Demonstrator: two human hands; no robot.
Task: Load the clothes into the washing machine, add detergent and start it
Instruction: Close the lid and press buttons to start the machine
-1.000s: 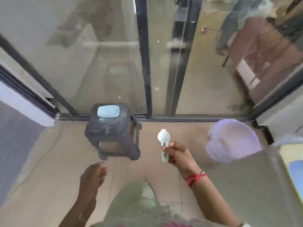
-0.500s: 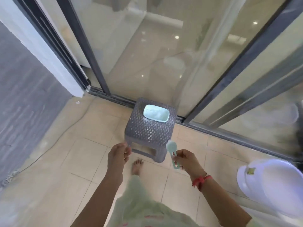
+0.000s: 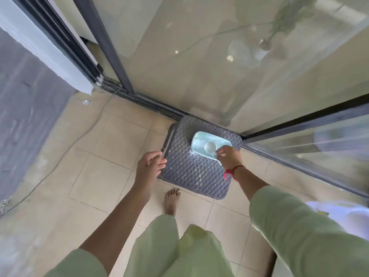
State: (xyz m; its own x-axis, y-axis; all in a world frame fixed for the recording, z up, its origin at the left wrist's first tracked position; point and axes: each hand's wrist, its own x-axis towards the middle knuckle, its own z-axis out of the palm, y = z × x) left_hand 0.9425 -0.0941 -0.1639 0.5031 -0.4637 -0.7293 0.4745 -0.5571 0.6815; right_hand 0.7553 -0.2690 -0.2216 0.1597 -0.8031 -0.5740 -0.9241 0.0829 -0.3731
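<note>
A person stands on a tan tile floor (image 3: 103,176) and looks down at a small gray stool (image 3: 197,168). The stool has a woven top. It sits in the middle of the scene, on the far side of the person's bare foot (image 3: 171,200), right against the dark track of a big glass door (image 3: 199,56).

A light blue tub (image 3: 207,142) rests on the far part of the stool top. It looks like it holds washing powder, but the inside is hard to see.

The right hand (image 3: 227,156) is over the right side of the stool. Its fingers are pinched tight around the handle of a white scoop (image 3: 209,147). The round bowl of the scoop is down over the blue tub. It is not clear if any powder is in the scoop. A red thread (image 3: 229,172) is tied around the right wrist.

The left hand (image 3: 149,166) is at the left edge of the stool. Its fingers are loose and a little curled, and they hold nothing. The fingertips (image 3: 162,160) are touching or almost touching the stool's edge.

Both arms come out of pale green sleeves. A white plastic thing (image 3: 343,212) shows at the near right, mostly cut off. A thin wire (image 3: 60,154) lies on the floor at the left, near a gray wall (image 3: 26,116).
</note>
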